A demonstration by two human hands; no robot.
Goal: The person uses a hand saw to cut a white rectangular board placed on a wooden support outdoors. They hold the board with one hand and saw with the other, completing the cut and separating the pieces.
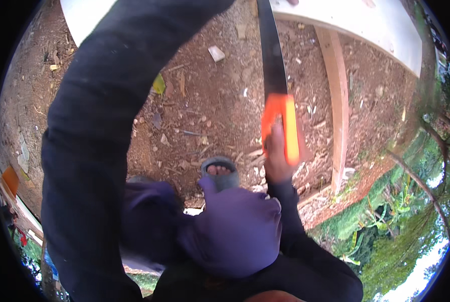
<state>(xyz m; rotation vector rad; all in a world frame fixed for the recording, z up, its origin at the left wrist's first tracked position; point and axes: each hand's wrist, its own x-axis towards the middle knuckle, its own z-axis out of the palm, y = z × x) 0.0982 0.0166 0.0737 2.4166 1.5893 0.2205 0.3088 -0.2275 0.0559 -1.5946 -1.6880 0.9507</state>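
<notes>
My right hand (279, 163) is closed around the orange and yellow handle of a handsaw (274, 60). The dark blade points away from me, and its far end runs out past the top edge. Blade and white board (355, 25) meet near the top, but whether they touch I cannot tell. My left arm, in a dark sleeve (99, 100), arches up the left side and leaves the picture at the top. A sliver of skin on the board's edge there may be part of my left hand; its fingers are hidden.
A long timber (335, 90) extends from under the board toward me at the right. Wood scraps (216, 53) and chips litter the brown dirt. My sandalled foot (220, 168) is below the saw. Another pale panel (81, 17) lies top left; green plants (386, 216) grow at the right.
</notes>
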